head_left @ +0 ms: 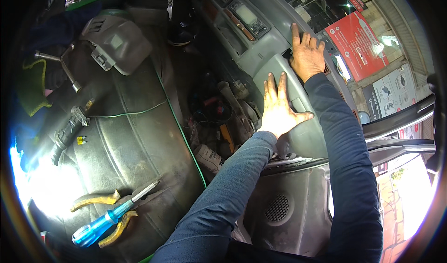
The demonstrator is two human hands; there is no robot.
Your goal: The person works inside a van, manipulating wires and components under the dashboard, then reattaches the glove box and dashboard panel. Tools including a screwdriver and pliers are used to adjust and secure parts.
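A grey dashboard panel [307, 137] is located on the dashboard [281, 20], at the scene's right. The left hand [280, 108] is laid flat on it, fingers spread; the right hand [307, 55] is placed beside its far end. Nothing is grasped by either. The panel is judged light, stiff, smooth; hold is best taken along its edges.

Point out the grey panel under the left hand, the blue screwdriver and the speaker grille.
Grey panel [305, 135]: head view, bare lower surface.
Blue screwdriver [114, 213]: head view, handle.
Speaker grille [277, 208]: head view, perforated middle.
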